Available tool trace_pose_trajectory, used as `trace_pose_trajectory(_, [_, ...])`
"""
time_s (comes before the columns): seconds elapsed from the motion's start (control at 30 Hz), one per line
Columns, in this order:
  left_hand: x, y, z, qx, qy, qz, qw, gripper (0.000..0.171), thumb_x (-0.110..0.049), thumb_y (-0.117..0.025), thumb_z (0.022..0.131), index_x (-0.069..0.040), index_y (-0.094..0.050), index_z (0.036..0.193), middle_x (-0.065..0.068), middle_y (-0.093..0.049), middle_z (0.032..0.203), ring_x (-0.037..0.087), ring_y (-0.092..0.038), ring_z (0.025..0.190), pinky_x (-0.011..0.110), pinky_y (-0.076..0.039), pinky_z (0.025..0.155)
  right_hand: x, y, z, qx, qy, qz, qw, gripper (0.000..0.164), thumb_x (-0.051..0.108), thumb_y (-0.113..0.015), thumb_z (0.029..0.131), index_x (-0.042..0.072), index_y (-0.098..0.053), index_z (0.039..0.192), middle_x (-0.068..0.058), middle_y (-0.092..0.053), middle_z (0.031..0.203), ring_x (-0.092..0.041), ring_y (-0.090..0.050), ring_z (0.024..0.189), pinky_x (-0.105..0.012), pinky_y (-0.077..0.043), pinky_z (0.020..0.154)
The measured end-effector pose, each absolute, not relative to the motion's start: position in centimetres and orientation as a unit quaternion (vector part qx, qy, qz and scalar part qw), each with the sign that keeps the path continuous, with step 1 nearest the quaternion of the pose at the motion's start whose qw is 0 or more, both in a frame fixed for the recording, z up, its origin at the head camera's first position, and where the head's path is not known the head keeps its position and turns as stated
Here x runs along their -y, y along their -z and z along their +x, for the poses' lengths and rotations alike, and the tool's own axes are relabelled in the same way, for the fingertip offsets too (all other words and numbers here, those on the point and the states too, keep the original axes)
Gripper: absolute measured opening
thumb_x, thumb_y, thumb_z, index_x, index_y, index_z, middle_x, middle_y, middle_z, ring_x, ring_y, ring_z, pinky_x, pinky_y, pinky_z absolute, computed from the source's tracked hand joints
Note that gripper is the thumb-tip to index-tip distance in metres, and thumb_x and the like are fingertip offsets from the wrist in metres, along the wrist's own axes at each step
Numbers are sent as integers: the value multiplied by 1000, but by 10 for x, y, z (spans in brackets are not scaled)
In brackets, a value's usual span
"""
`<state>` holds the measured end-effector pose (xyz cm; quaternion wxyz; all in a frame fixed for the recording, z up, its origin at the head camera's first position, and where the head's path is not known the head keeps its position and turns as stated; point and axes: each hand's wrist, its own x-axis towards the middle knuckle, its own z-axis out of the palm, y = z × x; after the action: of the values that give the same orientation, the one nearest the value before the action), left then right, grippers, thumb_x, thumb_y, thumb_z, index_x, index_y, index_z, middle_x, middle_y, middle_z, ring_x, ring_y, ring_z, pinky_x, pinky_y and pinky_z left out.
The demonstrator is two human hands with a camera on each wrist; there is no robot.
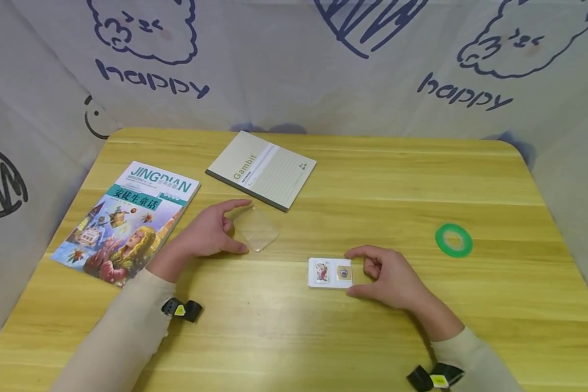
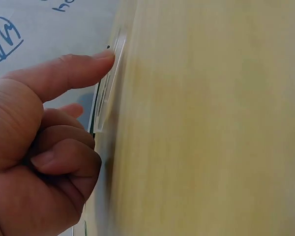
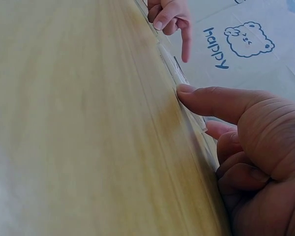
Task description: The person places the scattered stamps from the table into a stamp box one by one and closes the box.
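My left hand [image 1: 210,228] holds a clear plastic lid [image 1: 261,231] at its left side, with thumb and index finger spread across it. In the left wrist view, the thumb tip meets the edge of this thin lid [image 2: 110,83], and the other fingers curl in. My right hand [image 1: 389,275] grips the right end of a small flat white case [image 1: 331,283] between thumb and index finger. Two little pictures show on the case, a colourful figure on the left and a gold-coloured square on the right. It lies low at the wooden tabletop.
A colourful storybook [image 1: 132,218] lies at the left beside my left forearm. Behind the lid is a grey Gambit notebook [image 1: 274,169]. A green tape roll [image 1: 440,239] sits right of my right hand. White curtains with drawings stand along the table [image 1: 274,337].
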<state>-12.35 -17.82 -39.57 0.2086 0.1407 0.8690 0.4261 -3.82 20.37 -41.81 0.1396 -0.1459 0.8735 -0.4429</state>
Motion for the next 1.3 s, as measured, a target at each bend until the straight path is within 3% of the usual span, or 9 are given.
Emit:
trace_pose_trajectory(0.53, [181,396,-134,-847,-432,159,267,92,0,-87,70,-20,-46,151,-3,-33,56,14,-32,51,27,-34,48,-204,420,-37,-870,448,-150,138,56,21,-94,69,14,-69,118,8,-37,61,-7,-34,55,-32,-42,71])
trace_pose_trajectory(1.0, [180,397,-137,-852,-419,163,268,92,-4,-88,70,-18,-45,150,-2,-37,57,14,-37,52,28,-36,49,-204,419,-37,-872,447,-147,137,56,20,-94,69,14,-69,118,8,-37,61,-8,-34,55,-31,-41,70])
trace_pose_trajectory(1.3, [182,399,-137,-867,-404,159,245,83,-9,-91,67,-11,-51,139,-1,-37,60,16,-37,56,33,-37,58,-204,420,-38,-872,447,-150,135,56,20,-94,69,14,-69,118,8,-36,61,-7,-33,55,-32,-41,70])
